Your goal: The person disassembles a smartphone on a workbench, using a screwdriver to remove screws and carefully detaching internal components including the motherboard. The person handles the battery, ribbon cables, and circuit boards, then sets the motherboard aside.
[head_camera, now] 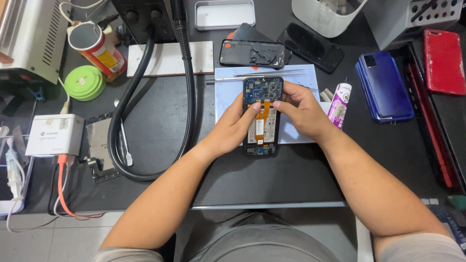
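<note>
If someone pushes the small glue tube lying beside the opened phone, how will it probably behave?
The glue tube looks round and lies on its side, so it would probably roll. It seems small and light, so a slight nudge from the right hand beside it might shift it.

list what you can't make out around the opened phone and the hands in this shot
- Opened phone, head view: its middle and side edges are covered by the left hand and right hand.
- Orange flex cable: both thumbs cover where it connects.
- Board parts: too small to tell.
- Red phone: cut off by the right edge.
- White container: cut off by the top edge.
</note>
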